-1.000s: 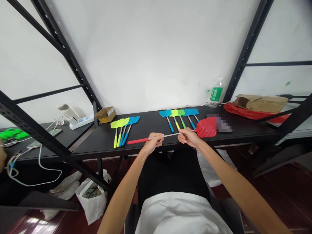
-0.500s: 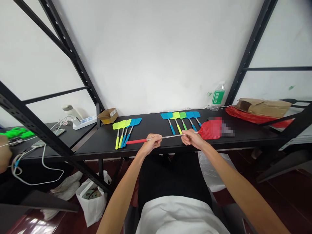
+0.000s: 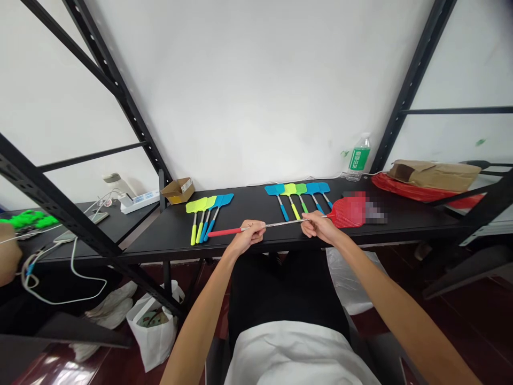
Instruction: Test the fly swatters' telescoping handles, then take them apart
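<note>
A red fly swatter (image 3: 348,213) with a thin metal shaft lies crosswise in both hands over the front of the black table (image 3: 248,206). My left hand (image 3: 253,232) is closed around the shaft just beside the red handle, whose end points left. Nearer the red mesh head, my right hand (image 3: 316,224) pinches the shaft. To the left, yellow-green swatters (image 3: 196,206) and blue swatters (image 3: 223,200) lie side by side, heads away from me. Behind my right hand is a second row with blue swatters (image 3: 274,190), a yellow-green swatter (image 3: 289,190) and a green swatter (image 3: 300,189).
A water bottle (image 3: 359,159) stands at the back right, near cardboard (image 3: 433,176) on red plastic (image 3: 388,186). A small open box (image 3: 177,191) is at the back left beside a rack post (image 3: 132,117). A power strip (image 3: 140,201) lies further left.
My right hand has slid very slightly right along the shaft, towards the red head. My left hand and the other swatters stay much as they were.
</note>
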